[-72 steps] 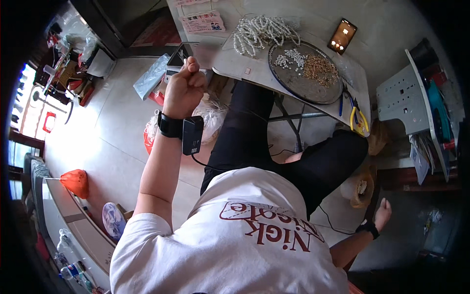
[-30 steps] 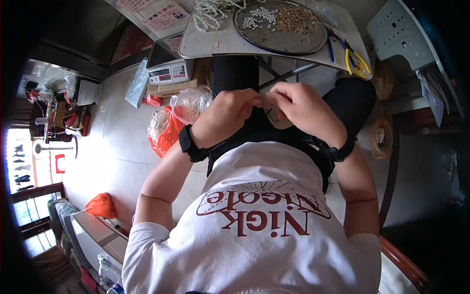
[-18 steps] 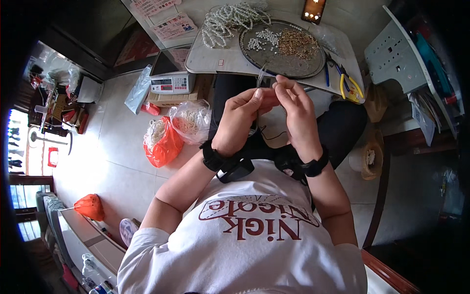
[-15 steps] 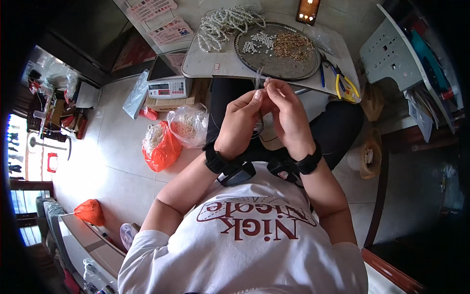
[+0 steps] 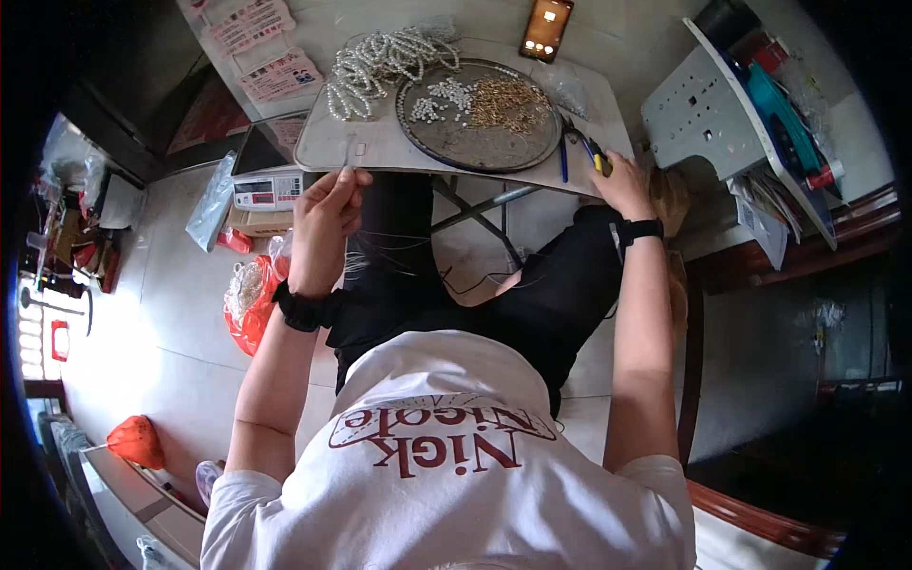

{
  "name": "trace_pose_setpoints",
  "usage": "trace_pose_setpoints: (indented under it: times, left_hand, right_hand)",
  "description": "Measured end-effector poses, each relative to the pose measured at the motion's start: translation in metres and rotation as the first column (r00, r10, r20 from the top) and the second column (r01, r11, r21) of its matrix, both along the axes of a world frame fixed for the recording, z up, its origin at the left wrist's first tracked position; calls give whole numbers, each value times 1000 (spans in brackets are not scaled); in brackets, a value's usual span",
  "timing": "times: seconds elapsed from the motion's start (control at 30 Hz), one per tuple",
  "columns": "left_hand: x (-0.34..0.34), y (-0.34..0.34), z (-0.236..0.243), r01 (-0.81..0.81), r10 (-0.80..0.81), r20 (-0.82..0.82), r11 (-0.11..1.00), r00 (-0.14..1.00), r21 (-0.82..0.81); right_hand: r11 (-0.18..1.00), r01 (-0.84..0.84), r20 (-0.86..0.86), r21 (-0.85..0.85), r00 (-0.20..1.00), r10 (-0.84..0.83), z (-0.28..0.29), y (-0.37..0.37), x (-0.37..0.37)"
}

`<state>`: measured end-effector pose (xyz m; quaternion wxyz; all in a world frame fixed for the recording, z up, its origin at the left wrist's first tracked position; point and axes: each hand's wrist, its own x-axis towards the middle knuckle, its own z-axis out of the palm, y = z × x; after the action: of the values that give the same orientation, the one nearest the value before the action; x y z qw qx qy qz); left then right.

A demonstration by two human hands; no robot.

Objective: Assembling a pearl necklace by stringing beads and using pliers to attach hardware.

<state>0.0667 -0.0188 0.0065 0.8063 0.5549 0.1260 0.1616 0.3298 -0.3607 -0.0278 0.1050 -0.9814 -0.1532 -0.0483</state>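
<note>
Pliers (image 5: pixel 597 159) with yellow-blue handles lay at the worktop's (image 5: pixel 380 152) three o'clock edge, my right hand (image 5: pixel 622 185) closing its grip on them. My left hand (image 5: pixel 323 214) pinched a thin wire (image 5: pixel 346 169), stringing unfinished. Round tray (image 5: pixel 475 152) of white beads and gold findings (image 5: pixel 508 103) sat at twelve, pearl strands (image 5: pixel 380 62) at eleven, nothing blocking.

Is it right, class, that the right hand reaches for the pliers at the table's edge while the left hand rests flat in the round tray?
Not quite. The head view shows the left hand raised at the table's near edge, pinching something thin, outside the round tray. The right hand does reach the pliers.
</note>
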Motion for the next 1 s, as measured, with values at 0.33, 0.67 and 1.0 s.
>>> trace_pose_setpoints:
  times: [0.33,0.67,1.0]
  left_hand:
    - [0,-27,5,-157,138,78,787,987,597]
    - [-7,-31,1,-254,114,238,653,964,714]
    - [-8,-21,-1,-125,119,43,855,992,504]
  right_hand:
    - [162,662,-259,732,50,965,74,106,-167]
    - [221,755,-202,618,-119,972,85,137,-203]
    - [213,304,-348,929,516,782,66,107,-165]
